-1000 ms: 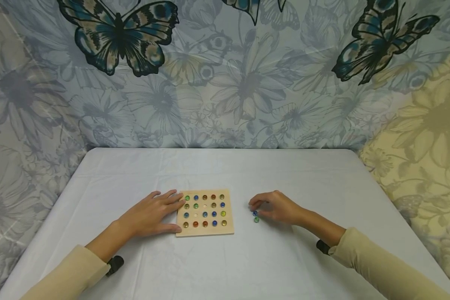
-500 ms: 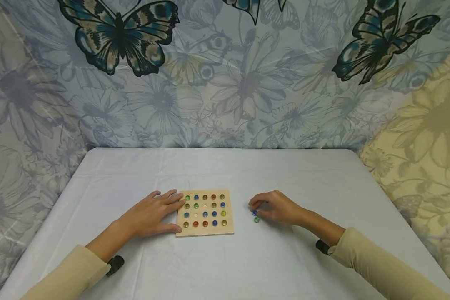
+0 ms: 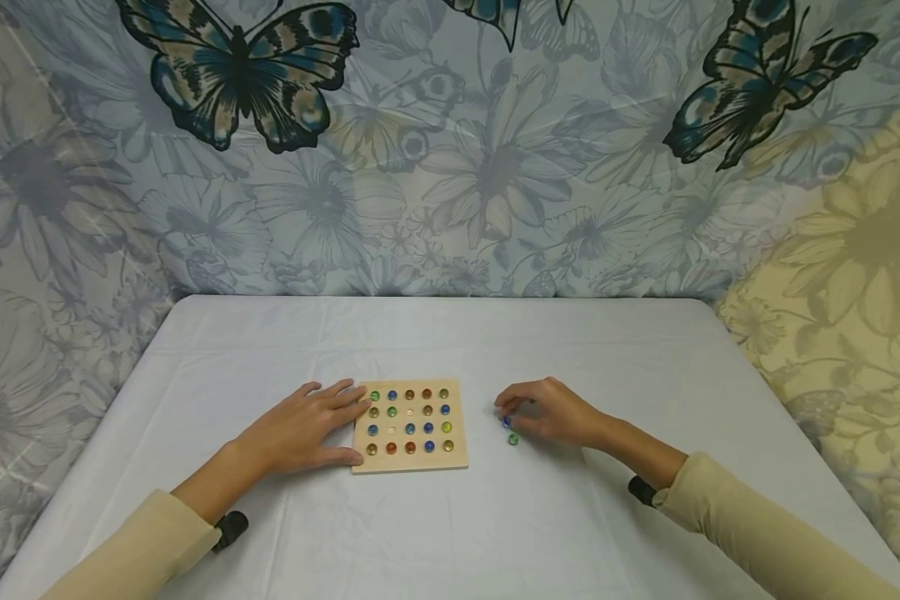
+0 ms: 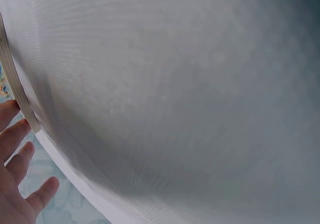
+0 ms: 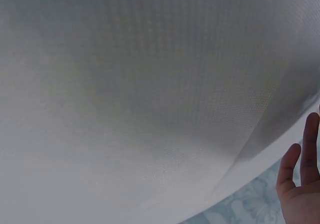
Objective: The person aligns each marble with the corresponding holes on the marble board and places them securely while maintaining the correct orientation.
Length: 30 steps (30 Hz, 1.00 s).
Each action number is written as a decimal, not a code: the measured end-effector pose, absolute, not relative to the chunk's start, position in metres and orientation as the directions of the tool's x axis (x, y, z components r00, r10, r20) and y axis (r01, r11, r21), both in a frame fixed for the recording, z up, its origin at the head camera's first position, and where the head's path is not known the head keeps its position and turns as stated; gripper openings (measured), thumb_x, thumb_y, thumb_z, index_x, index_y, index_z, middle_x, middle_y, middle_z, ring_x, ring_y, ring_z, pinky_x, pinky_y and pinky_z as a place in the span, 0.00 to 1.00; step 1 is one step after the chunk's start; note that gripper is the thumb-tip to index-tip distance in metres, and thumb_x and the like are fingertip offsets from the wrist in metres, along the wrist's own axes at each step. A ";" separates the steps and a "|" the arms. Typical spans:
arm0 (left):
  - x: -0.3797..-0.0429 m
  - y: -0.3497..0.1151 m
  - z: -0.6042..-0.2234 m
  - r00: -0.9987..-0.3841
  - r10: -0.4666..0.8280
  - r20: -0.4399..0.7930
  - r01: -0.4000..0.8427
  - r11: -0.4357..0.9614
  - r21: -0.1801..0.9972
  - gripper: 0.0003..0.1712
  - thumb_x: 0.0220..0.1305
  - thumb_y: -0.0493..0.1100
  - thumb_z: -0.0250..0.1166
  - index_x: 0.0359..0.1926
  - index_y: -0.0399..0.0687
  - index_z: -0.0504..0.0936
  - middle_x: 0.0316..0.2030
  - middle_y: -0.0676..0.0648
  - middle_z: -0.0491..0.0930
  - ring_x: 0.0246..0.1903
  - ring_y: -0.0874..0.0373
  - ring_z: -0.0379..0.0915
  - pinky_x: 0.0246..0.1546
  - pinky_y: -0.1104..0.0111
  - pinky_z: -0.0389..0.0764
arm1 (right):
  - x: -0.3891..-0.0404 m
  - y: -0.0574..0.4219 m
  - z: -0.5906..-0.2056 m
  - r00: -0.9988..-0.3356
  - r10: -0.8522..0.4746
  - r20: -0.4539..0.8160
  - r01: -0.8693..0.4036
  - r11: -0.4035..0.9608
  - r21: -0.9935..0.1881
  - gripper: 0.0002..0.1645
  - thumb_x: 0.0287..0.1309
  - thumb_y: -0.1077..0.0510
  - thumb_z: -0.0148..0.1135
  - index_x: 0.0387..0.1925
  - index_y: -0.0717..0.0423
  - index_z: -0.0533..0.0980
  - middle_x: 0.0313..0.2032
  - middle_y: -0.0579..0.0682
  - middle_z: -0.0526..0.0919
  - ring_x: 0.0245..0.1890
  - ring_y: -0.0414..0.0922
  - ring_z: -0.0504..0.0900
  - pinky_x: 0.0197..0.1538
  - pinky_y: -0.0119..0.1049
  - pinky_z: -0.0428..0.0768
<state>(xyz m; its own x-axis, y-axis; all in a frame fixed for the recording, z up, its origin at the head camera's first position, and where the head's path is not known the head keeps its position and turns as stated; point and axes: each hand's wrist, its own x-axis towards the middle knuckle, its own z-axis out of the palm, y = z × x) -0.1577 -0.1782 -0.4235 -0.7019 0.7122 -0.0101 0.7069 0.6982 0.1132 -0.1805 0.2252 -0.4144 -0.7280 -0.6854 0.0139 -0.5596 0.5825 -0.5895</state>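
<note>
A square-cornered wooden board [image 3: 410,463] lies on the table, its rows of hollows filled with coloured glass marbles. Two hollows near its middle look pale and bare. My left hand [image 3: 307,425] rests at the board's left side, fingers spread on its edge and thumb near the lower corner. The left wrist view shows fingertips against the board's edge [image 4: 16,82]. To the right of the board, my right hand [image 3: 555,414] pinches a blue marble [image 3: 506,422] between thumb and fingers. Just below it sits a green marble [image 3: 513,439]. In the right wrist view only part of this hand shows.
A white cloth covers the table [image 3: 450,533]. Patterned fabric with butterflies and flowers [image 3: 495,167] hangs behind and at both sides. Dark wrist cameras [image 3: 231,531] poke out by the sleeves.
My right hand has shifted slightly left and up with the blue marble, which now stands a little apart from the green one. The left hand and the board have not moved.
</note>
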 end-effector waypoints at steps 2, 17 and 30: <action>-0.158 -0.178 -0.424 -0.702 0.712 -0.010 0.707 0.698 0.114 0.48 0.63 0.73 0.56 0.72 0.46 0.69 0.71 0.44 0.65 0.71 0.44 0.59 0.64 0.42 0.64 | -0.181 0.224 -0.414 -0.729 -0.685 0.014 -0.560 0.584 -0.587 0.18 0.56 0.70 0.67 0.50 0.59 0.82 0.41 0.44 0.88 0.46 0.41 0.85 0.55 0.46 0.80; -0.157 -0.178 -0.423 -0.698 0.716 0.003 0.713 0.694 0.098 0.48 0.63 0.74 0.56 0.72 0.46 0.69 0.71 0.44 0.66 0.71 0.44 0.60 0.64 0.42 0.65 | -0.187 0.200 -0.405 -0.714 -0.698 0.052 -0.594 0.566 -0.572 0.18 0.58 0.67 0.69 0.51 0.60 0.81 0.41 0.44 0.88 0.45 0.39 0.84 0.53 0.47 0.80; -0.158 -0.178 -0.423 -0.697 0.717 0.002 0.712 0.693 0.113 0.47 0.63 0.73 0.57 0.72 0.46 0.69 0.71 0.44 0.66 0.70 0.43 0.60 0.64 0.42 0.65 | -0.191 0.165 -0.403 -0.694 -0.718 0.057 -0.607 0.541 -0.581 0.19 0.58 0.66 0.69 0.52 0.59 0.81 0.42 0.44 0.88 0.45 0.39 0.84 0.55 0.46 0.80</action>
<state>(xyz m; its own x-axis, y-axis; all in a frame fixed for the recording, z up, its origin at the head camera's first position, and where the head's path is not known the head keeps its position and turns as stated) -0.1576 -0.1778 -0.4232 -0.6973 0.7167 0.0020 0.7123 0.6927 0.1133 -0.1906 0.1649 -0.4034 -0.6940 -0.7177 0.0568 -0.6074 0.5415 -0.5812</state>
